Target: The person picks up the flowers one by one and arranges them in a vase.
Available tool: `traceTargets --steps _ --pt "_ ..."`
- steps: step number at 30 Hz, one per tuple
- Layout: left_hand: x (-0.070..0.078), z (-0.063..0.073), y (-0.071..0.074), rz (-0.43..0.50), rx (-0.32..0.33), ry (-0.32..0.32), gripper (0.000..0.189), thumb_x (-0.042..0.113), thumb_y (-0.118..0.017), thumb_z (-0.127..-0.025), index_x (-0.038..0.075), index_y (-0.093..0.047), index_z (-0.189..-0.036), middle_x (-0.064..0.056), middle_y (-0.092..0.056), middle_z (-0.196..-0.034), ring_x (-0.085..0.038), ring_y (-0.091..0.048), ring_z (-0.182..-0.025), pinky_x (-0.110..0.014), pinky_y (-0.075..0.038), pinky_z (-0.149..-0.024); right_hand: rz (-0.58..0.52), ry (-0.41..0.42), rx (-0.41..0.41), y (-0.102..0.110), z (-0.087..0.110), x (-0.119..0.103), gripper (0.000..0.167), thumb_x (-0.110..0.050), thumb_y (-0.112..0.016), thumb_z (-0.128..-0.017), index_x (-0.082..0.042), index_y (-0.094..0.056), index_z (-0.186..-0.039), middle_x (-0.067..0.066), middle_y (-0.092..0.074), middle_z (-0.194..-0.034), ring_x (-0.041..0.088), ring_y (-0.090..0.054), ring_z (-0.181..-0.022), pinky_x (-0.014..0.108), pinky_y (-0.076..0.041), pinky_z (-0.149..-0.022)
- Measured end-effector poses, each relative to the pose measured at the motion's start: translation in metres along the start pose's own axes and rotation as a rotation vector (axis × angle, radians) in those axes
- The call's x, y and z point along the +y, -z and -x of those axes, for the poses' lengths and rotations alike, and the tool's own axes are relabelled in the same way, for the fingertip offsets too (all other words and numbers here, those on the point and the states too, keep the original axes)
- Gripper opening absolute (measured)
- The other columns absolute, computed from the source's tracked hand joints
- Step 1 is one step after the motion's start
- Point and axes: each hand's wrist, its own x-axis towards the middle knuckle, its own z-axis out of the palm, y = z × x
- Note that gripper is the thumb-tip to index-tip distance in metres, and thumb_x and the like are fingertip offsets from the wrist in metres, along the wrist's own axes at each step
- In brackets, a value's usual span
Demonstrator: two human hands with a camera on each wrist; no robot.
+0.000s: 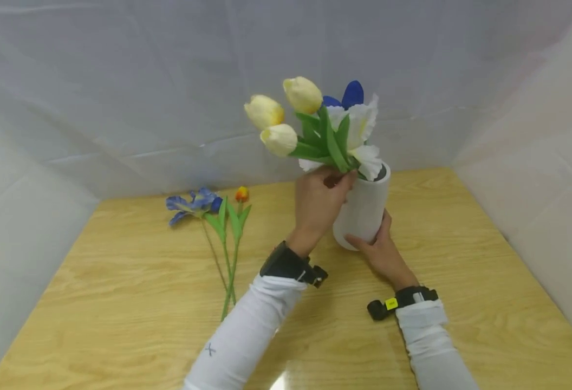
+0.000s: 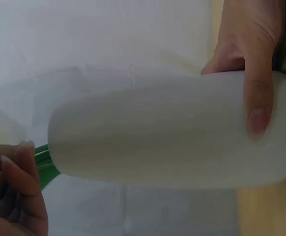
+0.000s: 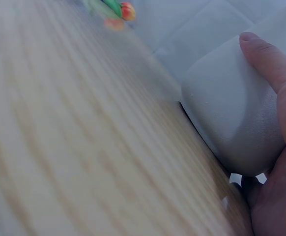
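A white vase (image 1: 363, 208) stands toward the back right of the table, held low by my right hand (image 1: 384, 253), whose thumb (image 2: 258, 105) lies across its side. At the rim my left hand (image 1: 319, 200) pinches the green stems (image 2: 43, 158) of three pale yellow tulips (image 1: 279, 140). Those stems run into the vase's mouth in the left wrist view. White ruffled flowers (image 1: 364, 122) with blue petals (image 1: 353, 95) rise behind the tulip leaves. The right wrist view shows the vase's rounded bottom (image 3: 231, 142) close to the tabletop, partly covered by my palm.
To the left on the wooden table (image 1: 120, 281) lie a blue flower (image 1: 195, 205) and an orange-red tulip (image 1: 241, 194), their long stems crossing toward my left sleeve. A pale sheet (image 1: 169, 97) hangs behind the table, with pale walls on both sides.
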Motion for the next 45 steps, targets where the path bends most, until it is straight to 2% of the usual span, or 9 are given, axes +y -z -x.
traceTargets --steps 4,11,15,18,26,29,31,36,45 --pt "-0.006 -0.001 -0.005 0.034 -0.008 0.107 0.016 0.019 -0.071 -0.085 0.004 -0.072 -0.081 0.000 -0.067 -0.066 -0.007 -0.056 -0.045 -0.025 -0.047 -0.044 0.001 0.011 0.007 0.000 -0.001 -0.001 0.106 -0.037 -0.073 -0.084 -0.023 0.010 -0.149 0.022 -0.022 -0.146 0.038 -0.030 -0.131 0.056 -0.023 -0.107" --pt "-0.019 0.011 -0.008 0.046 -0.002 0.132 0.018 0.025 -0.070 -0.087 0.007 -0.071 -0.086 0.002 -0.066 -0.067 -0.007 -0.057 -0.046 -0.026 -0.046 -0.043 -0.009 -0.015 -0.002 -0.003 -0.001 0.000 0.105 -0.029 -0.072 -0.086 -0.023 0.013 -0.149 0.022 -0.018 -0.148 0.038 -0.026 -0.134 0.055 -0.020 -0.108" --pt "-0.032 0.025 -0.002 0.013 -0.014 0.169 0.019 0.028 -0.069 -0.087 0.009 -0.070 -0.085 0.003 -0.066 -0.068 -0.007 -0.058 -0.048 -0.026 -0.047 -0.043 -0.011 -0.017 -0.008 -0.004 0.000 0.000 0.105 -0.028 -0.071 -0.087 -0.021 0.014 -0.148 0.023 -0.018 -0.148 0.039 -0.025 -0.134 0.056 -0.020 -0.108" --pt "-0.045 0.031 0.007 -0.030 -0.048 0.181 0.018 0.026 -0.068 -0.088 0.008 -0.069 -0.085 0.001 -0.067 -0.071 -0.007 -0.059 -0.050 -0.025 -0.048 -0.044 -0.003 -0.021 -0.008 -0.004 0.002 0.000 0.105 -0.033 -0.071 -0.087 -0.022 0.014 -0.148 0.022 -0.018 -0.147 0.039 -0.025 -0.133 0.056 -0.020 -0.108" --pt "-0.073 0.043 0.038 -0.117 -0.132 0.278 0.015 0.022 -0.068 -0.088 0.007 -0.068 -0.087 -0.002 -0.067 -0.077 -0.010 -0.060 -0.052 -0.027 -0.049 -0.045 -0.003 -0.019 0.003 -0.004 0.005 0.001 0.105 -0.037 -0.072 -0.085 -0.027 0.012 -0.148 0.021 -0.021 -0.147 0.038 -0.026 -0.133 0.056 -0.020 -0.108" --pt "-0.083 0.048 0.049 -0.193 -0.171 0.334 0.014 0.023 -0.067 -0.088 0.009 -0.068 -0.088 -0.001 -0.066 -0.080 -0.010 -0.061 -0.054 -0.028 -0.050 -0.047 0.006 -0.022 0.003 -0.004 0.005 0.000 0.105 -0.037 -0.072 -0.085 -0.028 0.012 -0.148 0.021 -0.020 -0.148 0.038 -0.025 -0.135 0.056 -0.019 -0.108" --pt "-0.088 0.050 0.059 -0.289 -0.207 0.359 0.014 0.025 -0.067 -0.088 0.011 -0.068 -0.088 0.000 -0.066 -0.081 -0.010 -0.061 -0.058 -0.028 -0.050 -0.052 0.009 -0.031 0.006 -0.005 0.005 -0.001 0.106 -0.038 -0.072 -0.085 -0.028 0.012 -0.148 0.021 -0.020 -0.148 0.037 -0.024 -0.135 0.056 -0.019 -0.108" --pt "-0.103 0.058 0.089 -0.503 -0.285 0.415 0.015 0.025 -0.067 -0.084 0.011 -0.067 -0.091 0.000 -0.067 -0.082 -0.016 -0.060 -0.068 -0.033 -0.048 -0.061 -0.003 -0.046 0.002 -0.006 0.006 -0.003 0.107 -0.039 -0.073 -0.084 -0.028 0.012 -0.148 0.020 -0.019 -0.148 0.037 -0.024 -0.135 0.055 -0.018 -0.109" --pt "-0.127 0.064 0.147 -0.634 -0.337 0.584 0.029 0.025 -0.066 -0.082 0.007 -0.062 -0.104 -0.008 -0.069 -0.097 -0.025 -0.063 -0.081 -0.042 -0.048 -0.069 0.016 -0.048 -0.006 -0.005 0.005 -0.005 0.108 -0.040 -0.072 -0.084 -0.026 0.014 -0.148 0.022 -0.017 -0.149 0.039 -0.022 -0.136 0.057 -0.017 -0.109"
